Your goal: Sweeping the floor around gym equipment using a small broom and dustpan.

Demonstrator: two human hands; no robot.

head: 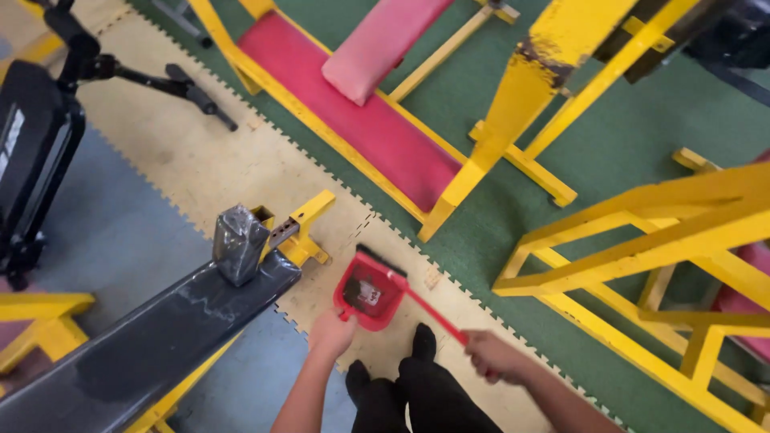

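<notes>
1. We are standing on interlocking foam floor mats [233, 172] among yellow gym benches [385, 132].
2. Our left hand [330, 333] is gripping the red dustpan [367, 295]; our right hand [491, 354] is clasping the red hand brush [417, 301], apparently sweeping debris in.
3. The pan's contents are looking blurred.

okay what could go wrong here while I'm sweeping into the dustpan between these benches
1. The red dustpan in your left hand looks tilted up off the floor, so what lies inside could slide out.
2. The brush, held by its long red handle in your right hand, may push dirt past the pan's edge.
3. The black bench and yellow frame stand close by, so you might bump them when rising.
</notes>
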